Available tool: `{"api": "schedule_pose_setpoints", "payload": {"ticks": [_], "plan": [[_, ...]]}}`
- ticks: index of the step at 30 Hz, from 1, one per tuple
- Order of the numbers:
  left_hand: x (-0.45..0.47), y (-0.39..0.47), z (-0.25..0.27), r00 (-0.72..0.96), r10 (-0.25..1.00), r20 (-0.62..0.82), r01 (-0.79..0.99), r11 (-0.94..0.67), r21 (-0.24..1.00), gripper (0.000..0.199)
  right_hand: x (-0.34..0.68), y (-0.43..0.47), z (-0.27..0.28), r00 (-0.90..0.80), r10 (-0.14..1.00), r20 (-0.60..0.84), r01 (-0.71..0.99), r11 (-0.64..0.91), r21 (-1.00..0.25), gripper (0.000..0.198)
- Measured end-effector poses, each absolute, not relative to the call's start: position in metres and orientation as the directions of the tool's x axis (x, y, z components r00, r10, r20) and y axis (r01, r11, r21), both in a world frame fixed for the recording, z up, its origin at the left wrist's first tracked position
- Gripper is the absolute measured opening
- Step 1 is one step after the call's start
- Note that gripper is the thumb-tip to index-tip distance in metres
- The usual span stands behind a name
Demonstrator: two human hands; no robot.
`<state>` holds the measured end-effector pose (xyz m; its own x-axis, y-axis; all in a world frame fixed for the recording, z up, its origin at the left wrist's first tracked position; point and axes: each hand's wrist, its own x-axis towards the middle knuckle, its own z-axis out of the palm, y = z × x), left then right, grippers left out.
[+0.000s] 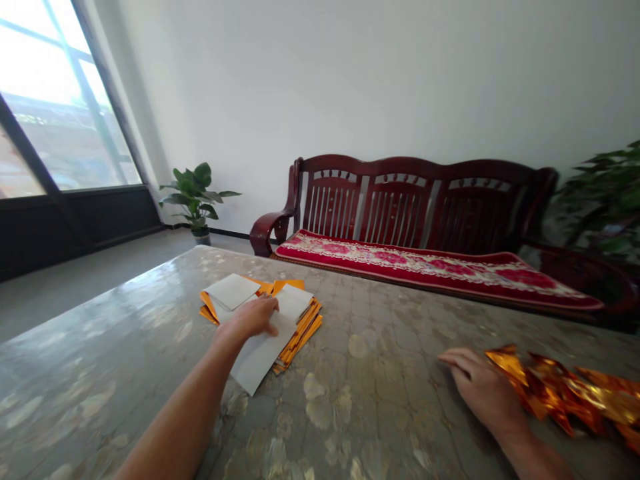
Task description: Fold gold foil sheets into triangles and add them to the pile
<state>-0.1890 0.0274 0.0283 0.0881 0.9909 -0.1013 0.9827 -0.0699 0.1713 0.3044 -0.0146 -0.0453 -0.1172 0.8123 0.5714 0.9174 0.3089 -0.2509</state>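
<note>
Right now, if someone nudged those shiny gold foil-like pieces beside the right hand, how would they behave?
The foil-like pieces would probably feel light, since they look thin and folded. They'd likely crush easily, as their surfaces look creased. Pushed, they might slide rather than roll, given their angular shapes and the glossy-looking tabletop.

The white sheets [263, 360] look like matt, smooth paper, and the orange layers [300, 337] beneath them show a slight sheen at the edges, while the crumpled orange-gold pieces [565, 393] shine like metallic foil. Under them, the patterned tabletop [340, 427] has a smooth, glossy surface that catches the window light. Behind, the bench [467, 210] is dark, polished wood bearing a soft-looking cloth cover [425, 265], against a matt, smooth painted wall [350, 80].
</note>
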Motion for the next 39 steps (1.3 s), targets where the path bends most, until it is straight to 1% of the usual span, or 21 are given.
{"api": "schedule_pose_setpoints", "payload": {"ticks": [3,5,8,10,11,12,13,15,16,17,19,22,24,26,28,30,33,36,39], "plan": [[-0.190,0.026,0.032,0.070,0.992,-0.102,0.985,-0.053,0.161,0.029,0.305,-0.014,-0.045,-0.113,0.820,0.561,0.918,0.302,-0.257,0.031],[-0.189,0.022,0.040,0.088,0.991,-0.104,0.983,-0.069,0.169,0.021,0.306,-0.015,-0.045,-0.108,0.825,0.554,0.918,0.297,-0.262,0.031],[-0.181,0.013,0.057,0.160,0.981,-0.107,0.967,-0.134,0.216,0.015,0.304,-0.015,-0.044,-0.108,0.828,0.550,0.915,0.299,-0.270,0.030],[-0.169,0.005,0.068,0.241,0.966,-0.095,0.936,-0.205,0.286,0.014,0.300,-0.016,-0.042,-0.104,0.824,0.557,0.910,0.304,-0.281,0.030],[-0.160,0.001,0.073,0.294,0.954,-0.052,0.887,-0.252,0.386,0.015,0.296,-0.017,-0.040,-0.096,0.823,0.560,0.906,0.305,-0.293,0.030],[-0.150,-0.003,0.075,0.314,0.949,0.021,0.834,-0.286,0.472,0.017,0.292,-0.018,-0.037,-0.085,0.824,0.561,0.901,0.304,-0.309,0.030],[-0.138,-0.007,0.076,0.299,0.947,0.115,0.787,-0.313,0.532,0.019,0.287,-0.020,-0.034,-0.067,0.828,0.557,0.894,0.298,-0.335,0.030],[-0.111,-0.014,0.069,0.213,0.920,0.329,0.701,-0.379,0.604,0.018,0.277,-0.024,-0.027,-0.046,0.856,0.515,0.870,0.288,-0.401,0.029],[-0.098,-0.019,0.063,0.170,0.886,0.430,0.666,-0.425,0.613,0.017,0.271,-0.027,-0.023,-0.048,0.874,0.484,0.850,0.290,-0.439,0.029],[-0.086,-0.023,0.054,0.150,0.840,0.521,0.630,-0.488,0.604,0.017,0.265,-0.030,-0.019,-0.050,0.896,0.441,0.822,0.288,-0.491,0.029],[-0.066,-0.030,0.033,0.181,0.742,0.645,0.556,-0.618,0.555,0.019,0.253,-0.036,-0.015,-0.055,0.952,0.300,0.732,0.243,-0.636,0.035],[-0.047,-0.040,0.004,0.302,0.615,0.729,0.454,-0.765,0.457,0.021,0.231,-0.044,-0.013,-0.115,0.989,0.096,0.503,0.142,-0.853,0.054],[-0.041,-0.044,-0.009,0.318,0.555,0.768,0.427,-0.807,0.407,0.023,0.215,-0.047,-0.013,-0.179,0.984,-0.013,0.320,0.045,-0.946,0.066],[-0.037,-0.046,-0.014,0.359,0.519,0.776,0.421,-0.832,0.362,0.024,0.202,-0.048,-0.012,-0.165,0.986,-0.034,0.188,-0.002,-0.982,0.069],[-0.036,-0.048,-0.016,0.433,0.480,0.763,0.407,-0.859,0.310,0.025,0.193,-0.049,-0.010,-0.143,0.988,-0.057,0.086,-0.045,-0.995,0.062],[-0.035,-0.049,-0.017,0.519,0.440,0.733,0.382,-0.887,0.261,0.026,0.189,-0.048,-0.008,-0.108,0.992,-0.063,0.023,-0.061,-0.998,0.057],[-0.034,-0.048,-0.020,0.606,0.415,0.679,0.365,-0.903,0.227,0.028,0.190,-0.047,-0.009,-0.027,0.998,-0.051,-0.017,-0.052,-0.999,0.051],[-0.034,-0.047,-0.024,0.631,0.441,0.638,0.369,-0.894,0.253,0.027,0.192,-0.046,-0.012,0.053,0.998,-0.046,-0.021,-0.045,-0.999,0.045],[-0.034,-0.046,-0.026,0.639,0.444,0.628,0.357,-0.894,0.270,0.023,0.192,-0.045,-0.014,0.079,0.995,-0.061,-0.047,-0.058,-0.997,0.046]]}}
